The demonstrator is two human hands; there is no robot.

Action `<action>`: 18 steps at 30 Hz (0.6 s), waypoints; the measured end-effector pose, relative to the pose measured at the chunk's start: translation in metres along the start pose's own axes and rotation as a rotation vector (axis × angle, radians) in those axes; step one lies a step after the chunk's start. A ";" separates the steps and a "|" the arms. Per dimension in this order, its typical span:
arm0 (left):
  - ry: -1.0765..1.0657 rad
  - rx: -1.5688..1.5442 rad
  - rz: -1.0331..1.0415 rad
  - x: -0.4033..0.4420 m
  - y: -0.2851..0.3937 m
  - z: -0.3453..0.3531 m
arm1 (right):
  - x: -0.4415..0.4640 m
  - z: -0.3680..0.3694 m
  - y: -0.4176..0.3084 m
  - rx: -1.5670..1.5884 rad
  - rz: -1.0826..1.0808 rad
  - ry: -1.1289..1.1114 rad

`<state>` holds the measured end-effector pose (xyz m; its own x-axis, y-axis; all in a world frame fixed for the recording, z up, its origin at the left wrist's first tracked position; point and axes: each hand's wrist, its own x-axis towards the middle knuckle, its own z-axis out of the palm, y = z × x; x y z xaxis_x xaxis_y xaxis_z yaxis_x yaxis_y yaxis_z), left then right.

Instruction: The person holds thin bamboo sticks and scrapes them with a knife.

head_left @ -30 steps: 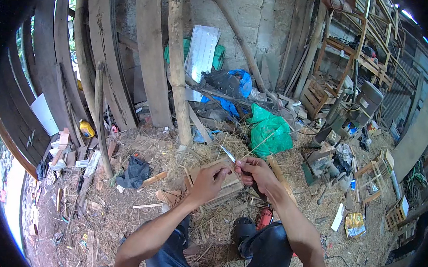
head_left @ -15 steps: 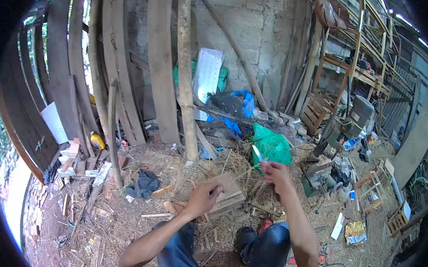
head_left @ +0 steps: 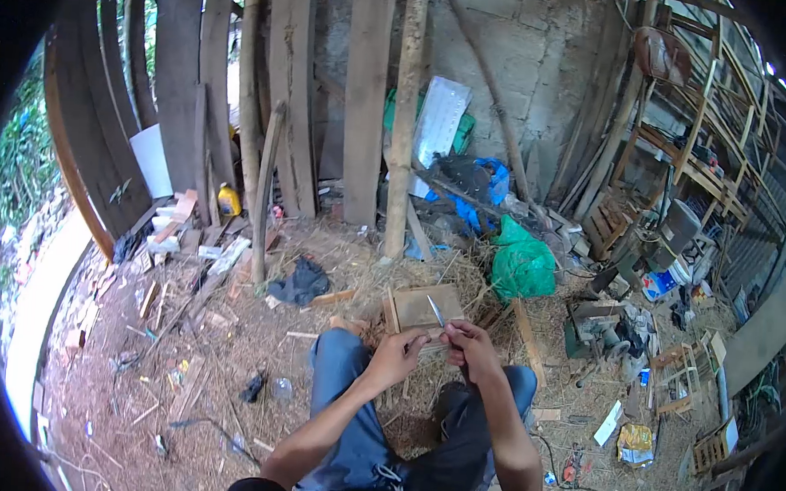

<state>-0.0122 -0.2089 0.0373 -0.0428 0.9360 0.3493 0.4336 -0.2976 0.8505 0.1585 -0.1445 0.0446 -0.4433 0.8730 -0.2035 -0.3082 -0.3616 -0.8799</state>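
Observation:
My right hand [head_left: 476, 351] is closed around the handle of a knife [head_left: 435, 311], whose blade points up and slightly left. Close beside it, my left hand [head_left: 394, 359] has its fingers pinched; whatever may be between them is too small to make out. Just beyond both hands lies a wooden block [head_left: 415, 307] on the littered ground. My knees, in blue trousers, frame the space below the hands.
A green plastic bag [head_left: 523, 263] lies ahead to the right, and a black plastic piece [head_left: 300, 282] to the left. An upright pole [head_left: 405, 131] stands in front. Wood scraps and straw cover the floor. A wooden rack [head_left: 697, 128] fills the far right.
My hands have come closer together and lower, with the knife now near the left fingers. The camera view has shifted, so the surroundings sit further right and higher.

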 end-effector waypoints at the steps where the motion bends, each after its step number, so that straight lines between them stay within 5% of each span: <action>1: 0.024 -0.012 0.052 -0.009 0.001 -0.001 | 0.000 -0.007 0.002 -0.078 -0.012 -0.002; 6: 0.051 -0.031 0.109 -0.050 0.006 -0.008 | -0.025 -0.021 -0.001 -0.045 -0.111 0.103; 8: -0.017 -0.019 -0.041 -0.057 0.009 -0.007 | -0.040 -0.005 0.014 -0.089 -0.085 0.137; 18: -0.037 0.010 -0.025 -0.037 -0.008 0.008 | -0.023 -0.011 0.028 -0.042 0.088 -0.040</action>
<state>-0.0067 -0.2402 0.0145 -0.0205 0.9495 0.3130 0.4422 -0.2722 0.8546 0.1690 -0.1715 0.0200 -0.5004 0.8245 -0.2642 -0.2318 -0.4216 -0.8767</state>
